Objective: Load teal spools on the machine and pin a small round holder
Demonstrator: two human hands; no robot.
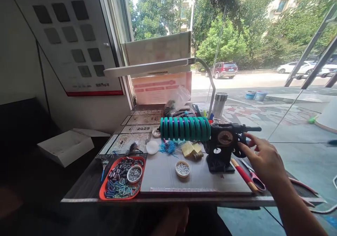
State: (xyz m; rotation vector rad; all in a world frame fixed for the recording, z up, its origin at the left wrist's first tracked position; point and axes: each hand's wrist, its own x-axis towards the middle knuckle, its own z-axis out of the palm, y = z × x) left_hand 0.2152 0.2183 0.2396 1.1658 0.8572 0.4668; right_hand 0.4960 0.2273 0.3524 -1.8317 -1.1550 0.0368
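A black hand-cranked winding machine (223, 139) stands on a pale board at the table's right side. Its spindle carries a row of thick teal rings (185, 129), with purple showing between them. My right hand (263, 155) is at the machine's right end, thumb and forefinger on either side of the dark handwheel (240, 145). Below the table edge, in deep shadow, is what looks like my left hand (182, 217); its fingers cannot be made out. A small round dish of whitish beads (182, 168) sits on the board, in front of the rings.
An orange tray (142, 173) of dark and blue-green beads is at front left, holding a dish of silvery beads (134, 174). Pink-handled scissors (258, 182) lie beneath my right hand. A lamp arm (158, 67) spans the back. Blue thread (168, 147) lies behind the board.
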